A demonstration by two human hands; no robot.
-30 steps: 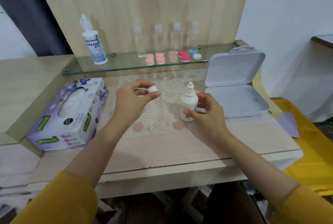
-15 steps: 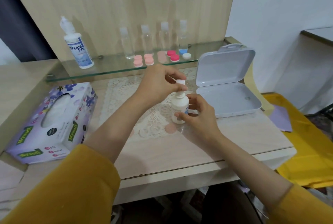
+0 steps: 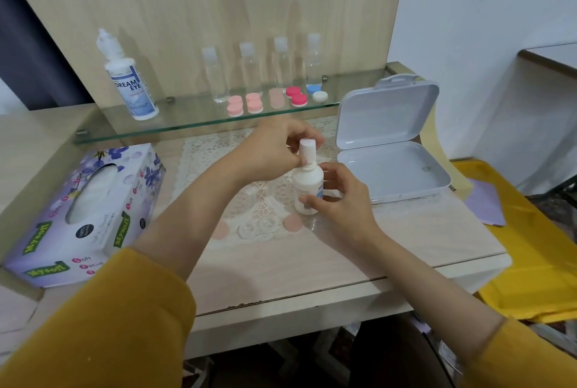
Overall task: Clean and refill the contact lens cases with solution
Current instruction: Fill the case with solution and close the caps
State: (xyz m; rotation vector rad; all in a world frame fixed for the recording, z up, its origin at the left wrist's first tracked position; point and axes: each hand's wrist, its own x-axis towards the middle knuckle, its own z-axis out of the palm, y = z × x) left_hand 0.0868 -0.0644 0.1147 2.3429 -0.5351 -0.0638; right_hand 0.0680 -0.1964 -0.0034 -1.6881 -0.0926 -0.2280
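At the centre of the frame, the small white bottle stood upright on the lace mat. The right hand gripped its lower body, thumb and fingers curled round it. The left hand pinched the white cap at the bottle's top between thumb and fingertips. Just below the bottle lay a clear open lens case between 2 pink lids. On the glass shelf in the upper half stood 4 clear bottles behind more lens cases.
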